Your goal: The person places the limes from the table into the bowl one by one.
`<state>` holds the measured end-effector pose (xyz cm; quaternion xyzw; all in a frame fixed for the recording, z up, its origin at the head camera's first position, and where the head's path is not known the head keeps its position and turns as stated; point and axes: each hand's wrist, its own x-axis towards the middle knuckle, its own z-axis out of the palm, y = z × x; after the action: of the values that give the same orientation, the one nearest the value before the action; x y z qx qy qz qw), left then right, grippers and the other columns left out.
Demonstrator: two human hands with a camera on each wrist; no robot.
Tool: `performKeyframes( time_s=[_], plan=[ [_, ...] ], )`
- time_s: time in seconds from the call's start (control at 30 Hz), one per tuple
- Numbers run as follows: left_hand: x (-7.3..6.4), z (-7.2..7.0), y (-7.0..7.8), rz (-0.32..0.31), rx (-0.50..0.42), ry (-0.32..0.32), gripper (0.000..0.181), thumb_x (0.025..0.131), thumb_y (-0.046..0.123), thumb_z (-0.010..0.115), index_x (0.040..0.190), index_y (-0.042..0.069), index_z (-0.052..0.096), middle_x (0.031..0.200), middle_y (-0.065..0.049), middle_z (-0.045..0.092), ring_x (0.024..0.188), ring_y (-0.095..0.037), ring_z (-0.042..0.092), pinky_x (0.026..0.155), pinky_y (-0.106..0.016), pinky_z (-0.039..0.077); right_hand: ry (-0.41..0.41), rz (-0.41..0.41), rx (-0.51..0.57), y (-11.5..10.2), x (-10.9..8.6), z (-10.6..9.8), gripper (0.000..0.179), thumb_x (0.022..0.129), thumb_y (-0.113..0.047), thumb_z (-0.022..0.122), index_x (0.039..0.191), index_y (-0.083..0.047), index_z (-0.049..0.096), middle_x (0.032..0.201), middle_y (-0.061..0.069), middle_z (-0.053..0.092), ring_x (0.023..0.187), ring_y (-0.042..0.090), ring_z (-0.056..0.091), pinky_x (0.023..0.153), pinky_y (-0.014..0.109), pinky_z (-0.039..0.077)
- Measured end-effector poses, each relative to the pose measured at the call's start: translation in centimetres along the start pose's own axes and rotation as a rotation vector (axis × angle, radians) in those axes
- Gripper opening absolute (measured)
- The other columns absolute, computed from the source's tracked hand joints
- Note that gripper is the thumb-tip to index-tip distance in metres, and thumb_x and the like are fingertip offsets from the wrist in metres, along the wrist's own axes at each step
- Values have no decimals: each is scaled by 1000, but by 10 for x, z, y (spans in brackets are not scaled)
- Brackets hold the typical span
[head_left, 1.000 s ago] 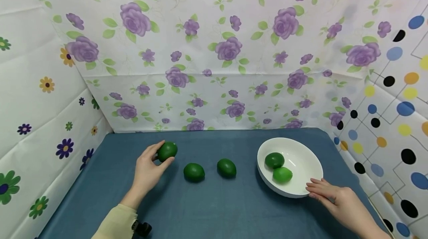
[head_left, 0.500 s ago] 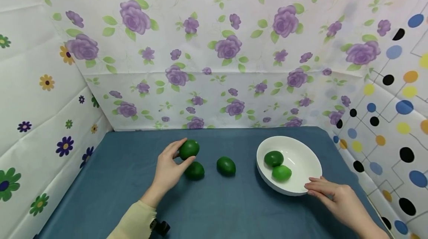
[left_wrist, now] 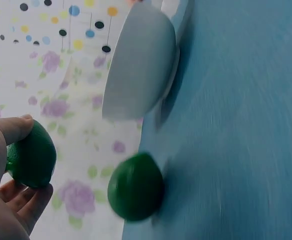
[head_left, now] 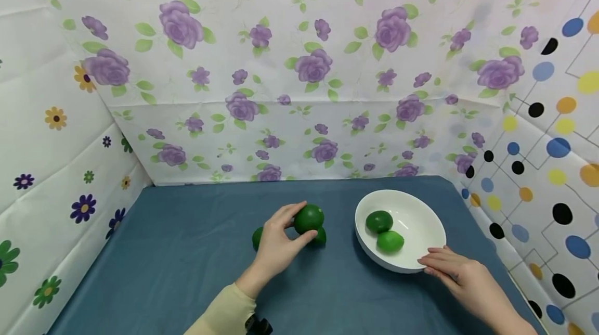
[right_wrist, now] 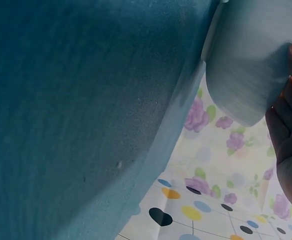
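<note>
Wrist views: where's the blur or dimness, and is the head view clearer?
Left wrist: the loose green fruit is smeared, the held fruit crisper. Right wrist: dim, shadow across the blue cloth. Head: brighter, sharper, slight glare inside the white bowl.

limes point(head_left: 309, 218): green (one brighter) | bowl point(head_left: 423, 226): white | backdrop point(head_left: 281, 82): purple-flowered
</note>
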<state>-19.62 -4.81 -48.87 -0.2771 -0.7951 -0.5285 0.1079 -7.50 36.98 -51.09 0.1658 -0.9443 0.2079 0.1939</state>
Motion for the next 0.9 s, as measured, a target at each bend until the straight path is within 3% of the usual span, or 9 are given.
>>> performKeyframes(
  time_s=[0.23,0.53,0.9],
  plan=[
    [8,29,19,22,-70,-58,64,93,27,88,152,23,62,142,1,63,124,-17,66,96,-41,60,-6,-23,-11,-1,2,-1,40,82,-6,91,112,-32,85,118,-5,79,112,31,75,112,4,23],
    [16,67,40,61,-118,-166,64,95,25,86,153,15,60,143,-4,62,123,-15,65,95,-28,58,-9,-24,-34,-3,2,-3,38,81,-8,92,110,-31,86,116,-6,79,114,30,74,111,2,21],
    [25,110,53,84,-57,-252,64,98,31,83,154,14,59,141,-4,66,120,-9,65,88,-24,58,-4,-34,-42,-2,0,0,37,79,-7,93,109,-29,86,115,-4,79,112,31,75,110,2,21]
  ],
)
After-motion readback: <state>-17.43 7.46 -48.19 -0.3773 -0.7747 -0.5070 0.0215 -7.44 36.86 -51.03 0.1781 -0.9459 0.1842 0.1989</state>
